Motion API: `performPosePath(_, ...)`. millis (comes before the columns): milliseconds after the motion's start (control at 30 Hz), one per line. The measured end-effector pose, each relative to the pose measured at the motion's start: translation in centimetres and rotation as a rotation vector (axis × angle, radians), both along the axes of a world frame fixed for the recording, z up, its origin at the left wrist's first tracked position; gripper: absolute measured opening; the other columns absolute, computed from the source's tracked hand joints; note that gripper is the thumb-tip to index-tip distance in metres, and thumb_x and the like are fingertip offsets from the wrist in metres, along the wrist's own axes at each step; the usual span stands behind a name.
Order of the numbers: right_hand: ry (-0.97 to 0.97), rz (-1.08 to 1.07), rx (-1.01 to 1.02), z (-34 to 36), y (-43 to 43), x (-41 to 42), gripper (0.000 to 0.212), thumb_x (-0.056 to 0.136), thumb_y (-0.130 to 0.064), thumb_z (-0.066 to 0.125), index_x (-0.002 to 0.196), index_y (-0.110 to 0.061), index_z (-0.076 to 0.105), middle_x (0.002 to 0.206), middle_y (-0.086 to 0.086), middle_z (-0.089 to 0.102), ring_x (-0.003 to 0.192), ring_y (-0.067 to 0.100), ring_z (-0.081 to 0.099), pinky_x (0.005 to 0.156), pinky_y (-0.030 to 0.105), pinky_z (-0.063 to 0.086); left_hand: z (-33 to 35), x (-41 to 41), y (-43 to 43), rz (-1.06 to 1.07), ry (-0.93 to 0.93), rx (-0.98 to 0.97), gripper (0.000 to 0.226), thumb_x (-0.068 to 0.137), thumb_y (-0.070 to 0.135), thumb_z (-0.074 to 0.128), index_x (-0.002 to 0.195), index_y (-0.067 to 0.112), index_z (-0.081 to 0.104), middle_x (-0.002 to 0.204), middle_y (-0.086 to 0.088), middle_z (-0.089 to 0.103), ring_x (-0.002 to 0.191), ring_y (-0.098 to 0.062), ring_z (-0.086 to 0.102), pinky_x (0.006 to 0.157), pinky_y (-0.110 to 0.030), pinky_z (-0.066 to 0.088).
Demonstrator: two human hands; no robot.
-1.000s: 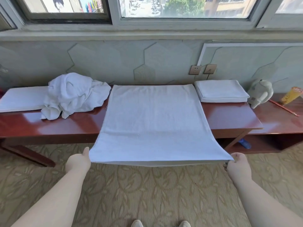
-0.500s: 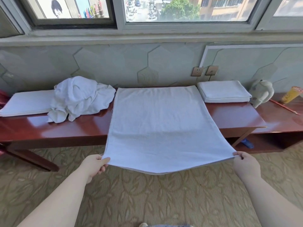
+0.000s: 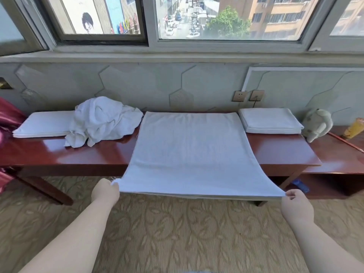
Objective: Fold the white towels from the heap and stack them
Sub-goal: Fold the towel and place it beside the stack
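Bottom of frame: left hand (image 3: 105,191) and right hand (image 3: 295,203) each sit at a near corner of the towel (image 3: 191,152), out over the carpet (image 3: 187,233).

- **Right grip:** thumb and curled fingers pinch the lower-right corner, plainly visible.
- **Left grip:** closed at the lower-left corner. Fingertips are hidden behind the hand, but the corner hangs in the air off it, so I read a pinch there too.
- **Near hem:** runs almost straight between the hands and looks like two layers at the edge.

Towel location: centre frame. The far part lies flat on the bench (image 3: 78,154) with the far hem up by the wall. The near part overhangs the front edge and is held off the floor.

Handling, my read:
- Light, soft terry with no stiffness. It keeps shape only under tension or lying on the bench.
- Not fragile and not slick in the fingers, though cloth on lacquer will likely slide if dragged.
- Hold at the corners, not mid-hem, so the edge stays square when carried to the far hem.
- Slack tension would give a belly mid-span and a skewed fold.
- Loose threads show at the left corner, so pinch inboard of the fray.

Further back:
- The heap (image 3: 102,121) is left of centre, just beside the towel's far-left corner. It partly covers a flat white piece (image 3: 43,125) at far left; can't tell if that is a towel or a cushion.
- The folded stack (image 3: 269,121) is right of centre, just beside the towel's far-right corner.
- A plush toy (image 3: 317,125) sits to the right of the stack.
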State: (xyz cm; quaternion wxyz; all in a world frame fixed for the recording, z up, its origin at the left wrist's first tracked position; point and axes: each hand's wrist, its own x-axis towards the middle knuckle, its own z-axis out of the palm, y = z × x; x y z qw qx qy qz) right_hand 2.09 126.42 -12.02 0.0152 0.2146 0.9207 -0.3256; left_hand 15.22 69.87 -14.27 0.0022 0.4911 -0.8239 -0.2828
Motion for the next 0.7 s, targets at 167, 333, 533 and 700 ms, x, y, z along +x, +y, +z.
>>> performPosePath(167, -0.006, 0.015, -0.011, -0.6, 1.0, 0.1, 0.017, 0.096, -0.015, 0.051, 0.104, -0.019, 0.066, 0.080, 0.000, 0.067, 0.069, 0.026, 0.062, 0.059, 0.033, 0.044, -0.3, 0.6, 0.9, 0.170, 0.259, 0.115, 0.017, 0.097, 0.022, 0.055, 0.085, 0.013, 0.062, 0.077, -0.013, 0.067, 0.062, -0.032, 0.057, 0.057, -0.033, 0.043)
performPosePath(333, -0.060, 0.117, -0.043, -0.2, 1.7, -0.1, 0.017, 0.094, -0.014, 0.055, 0.092, -0.022, 0.070, 0.066, 0.004, 0.070, 0.057, 0.028, 0.063, 0.053, 0.031, 0.043, -1.1, 1.8, 0.4, 0.275, 0.362, 0.378, 0.020, 0.102, 0.029, 0.063, 0.106, 0.009, 0.066, 0.067, -0.010, 0.062, 0.052, -0.020, 0.051, 0.049, -0.026, 0.044)
performPosePath(533, -0.047, 0.159, -0.059, 0.6, 2.0, -1.0, 0.022, 0.095, -0.012, 0.054, 0.094, -0.020, 0.074, 0.069, 0.002, 0.070, 0.057, 0.026, 0.063, 0.052, 0.029, 0.039, -0.5, 2.0, 1.6, 0.251, 0.408, 0.581, 0.018, 0.105, 0.010, 0.050, 0.118, 0.005, 0.061, 0.071, -0.004, 0.051, 0.055, -0.012, 0.044, 0.046, -0.021, 0.033)
performPosePath(700, -0.036, 0.127, -0.112, 0.5, 2.9, -0.4, 0.021, 0.095, -0.013, 0.053, 0.102, -0.019, 0.072, 0.071, 0.005, 0.072, 0.052, 0.025, 0.059, 0.050, 0.028, 0.041, -0.1, 2.3, 2.2, 0.322, 0.497, 0.546, 0.026, 0.102, 0.004, 0.048, 0.116, 0.023, 0.058, 0.075, -0.007, 0.053, 0.057, -0.014, 0.043, 0.047, -0.024, 0.031)
